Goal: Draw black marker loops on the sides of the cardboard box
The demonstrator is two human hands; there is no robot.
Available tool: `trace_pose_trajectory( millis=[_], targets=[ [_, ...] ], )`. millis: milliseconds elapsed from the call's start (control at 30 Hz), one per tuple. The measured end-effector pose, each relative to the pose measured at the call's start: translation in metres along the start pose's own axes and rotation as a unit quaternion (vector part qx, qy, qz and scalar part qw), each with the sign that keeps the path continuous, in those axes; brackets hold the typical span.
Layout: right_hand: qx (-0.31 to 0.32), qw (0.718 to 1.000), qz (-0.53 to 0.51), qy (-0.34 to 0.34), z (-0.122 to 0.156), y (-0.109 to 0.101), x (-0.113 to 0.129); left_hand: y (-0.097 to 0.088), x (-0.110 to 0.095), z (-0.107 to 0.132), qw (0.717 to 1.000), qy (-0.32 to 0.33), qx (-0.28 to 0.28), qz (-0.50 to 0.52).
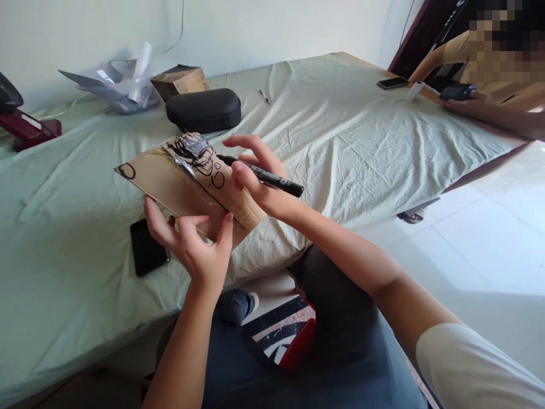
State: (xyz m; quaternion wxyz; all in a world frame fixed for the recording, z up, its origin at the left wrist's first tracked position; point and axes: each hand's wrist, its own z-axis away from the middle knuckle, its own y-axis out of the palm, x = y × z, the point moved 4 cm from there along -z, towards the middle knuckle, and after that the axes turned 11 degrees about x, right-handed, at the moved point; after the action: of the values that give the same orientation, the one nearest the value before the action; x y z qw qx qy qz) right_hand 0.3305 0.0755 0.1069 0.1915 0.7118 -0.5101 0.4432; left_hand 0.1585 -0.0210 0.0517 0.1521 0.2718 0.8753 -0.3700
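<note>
A piece of brown cardboard (170, 180), tilted over the table, bears black scribbles (193, 150) and loops, with a strip of shiny tape across it. My left hand (193, 241) grips its near edge, thumb and fingers spread along the border. In my right hand (258, 170) is a black marker pen (276, 180), its tip at the drawn marks near the cardboard's upper right part. Beneath and left of my left hand lies a dark smartphone (148, 247) on the cloth.
Behind the cardboard sit a black zip case (204, 109), a small cardboard box (181, 82) and a clear plastic bag (121, 91). A dark red device (32, 128) stands far left. A pen (264, 96) lies on the green cloth (323, 119). Another person (489, 105) sits right, near a phone (392, 83).
</note>
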Motion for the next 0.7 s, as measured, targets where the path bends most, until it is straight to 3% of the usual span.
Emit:
trace_pose_trajectory(
  millis=[133,300,433,567,700],
  targets=[
    [-0.003,0.998,0.061,0.030,-0.009,0.006,-0.004,0.000,0.003,-0.001,1.000,0.013,-0.015,0.009],
    [-0.040,0.996,0.046,-0.070,-0.019,0.020,0.002,0.005,0.012,0.006,1.000,0.009,-0.007,0.000],
    [-0.042,0.995,0.060,-0.065,-0.022,0.030,0.003,0.008,0.017,0.013,0.999,0.020,0.012,0.032],
    [-0.040,0.992,0.055,-0.106,-0.021,0.028,0.004,0.010,0.020,0.016,0.996,0.006,0.031,0.083],
    [-0.027,0.992,0.079,-0.091,-0.021,0.026,-0.003,0.011,0.025,0.017,0.991,-0.049,0.057,0.113]
  ],
)
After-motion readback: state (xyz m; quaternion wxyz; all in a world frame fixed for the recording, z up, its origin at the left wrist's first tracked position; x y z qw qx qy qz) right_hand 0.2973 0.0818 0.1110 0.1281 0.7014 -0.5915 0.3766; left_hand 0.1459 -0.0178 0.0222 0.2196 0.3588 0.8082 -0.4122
